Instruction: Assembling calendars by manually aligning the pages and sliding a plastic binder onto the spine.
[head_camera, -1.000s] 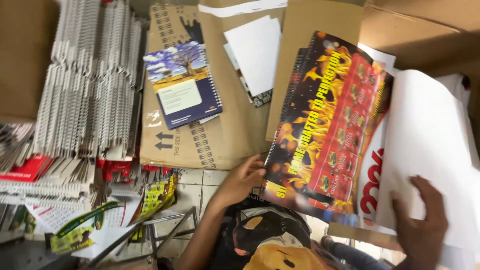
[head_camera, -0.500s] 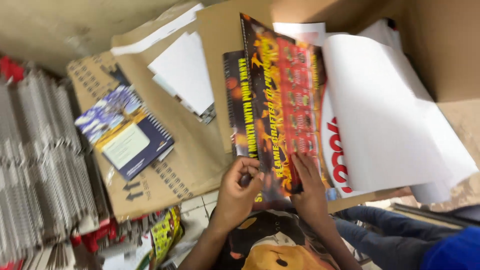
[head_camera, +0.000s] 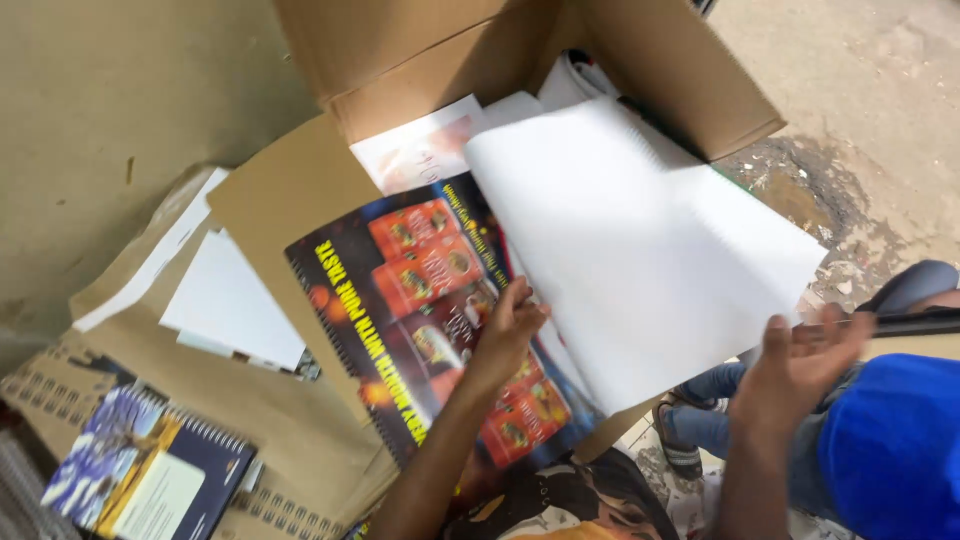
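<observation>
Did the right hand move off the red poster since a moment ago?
Yes. The right hand has gone from the poster out to the right, to the white sheet's lower edge.

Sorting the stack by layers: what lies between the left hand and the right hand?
In the head view, the large white sheet spans the stretch between the left hand, resting on the dark printed poster, and the raised right hand.

Glossy dark printed sheet (head_camera: 420, 300) with red and orange pictures, lying tilted on brown cardboard. Large white sheet (head_camera: 640, 250) overlapping its right edge, lifted, slightly curled.
</observation>
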